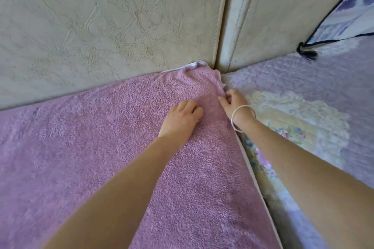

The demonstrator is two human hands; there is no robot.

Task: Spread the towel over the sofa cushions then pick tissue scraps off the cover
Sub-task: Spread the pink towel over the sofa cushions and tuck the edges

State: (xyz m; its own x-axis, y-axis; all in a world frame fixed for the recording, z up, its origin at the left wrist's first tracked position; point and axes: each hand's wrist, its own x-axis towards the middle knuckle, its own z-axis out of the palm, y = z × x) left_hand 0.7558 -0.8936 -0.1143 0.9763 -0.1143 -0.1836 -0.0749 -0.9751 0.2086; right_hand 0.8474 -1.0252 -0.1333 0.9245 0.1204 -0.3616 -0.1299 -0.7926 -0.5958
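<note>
A pink terry towel (85, 157) lies spread over the left sofa seat cushion, its far right corner bunched up against the backrest. My left hand (181, 118) presses flat on the towel near that corner, fingers curled down into the pile. My right hand (232, 100), with a silver bangle on the wrist, pinches the towel's right edge just below the bunched corner. No tissue scraps show in view.
Cream leather back cushions (113, 26) rise behind, with a seam gap (228, 26) between them. A lilac floral quilted cover (303, 111) lies over the right seat. A patterned pillow with dark piping and a tassel (307, 52) leans at the far right.
</note>
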